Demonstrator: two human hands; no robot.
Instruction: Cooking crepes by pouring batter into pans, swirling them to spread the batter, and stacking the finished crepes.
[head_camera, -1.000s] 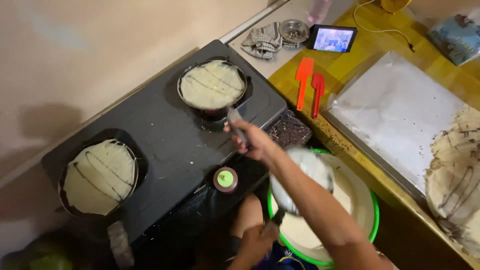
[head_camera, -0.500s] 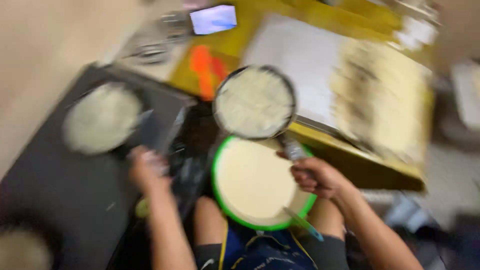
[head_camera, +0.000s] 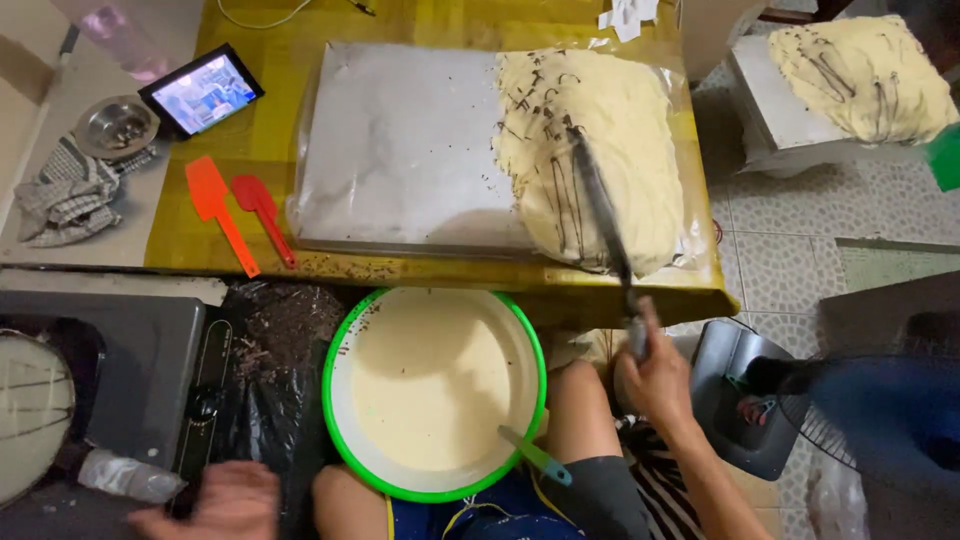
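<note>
My right hand (head_camera: 655, 378) grips the handle of a dark frying pan (head_camera: 598, 205). The pan is seen edge-on, turned over a pile of pale crepes with dark chocolate streaks (head_camera: 600, 150). The pile lies at the right end of a plastic-lined tray (head_camera: 400, 150) on the yellow table. My left hand (head_camera: 215, 500) hangs low at the bottom left beside the black stove (head_camera: 140, 370), slightly blurred, holding nothing. Between my knees sits a green-rimmed bowl (head_camera: 338, 345) of pale batter, with a teal ladle handle (head_camera: 537, 456) sticking out.
An orange spatula (head_camera: 218, 210) and a red spatula (head_camera: 260, 212) lie left of the tray. Behind them are a tablet (head_camera: 202, 90), a metal dish (head_camera: 117, 125) and a checked cloth (head_camera: 62, 195). Another crepe pan (head_camera: 30, 410) sits on the stove. A fan (head_camera: 880, 420) stands at right, and a second crepe pile (head_camera: 865, 65) lies beyond it.
The view has swung right. My right hand has carried the pan from above the batter bowl to the tray and tipped it over the crepe pile. My left hand has dropped lower.
</note>
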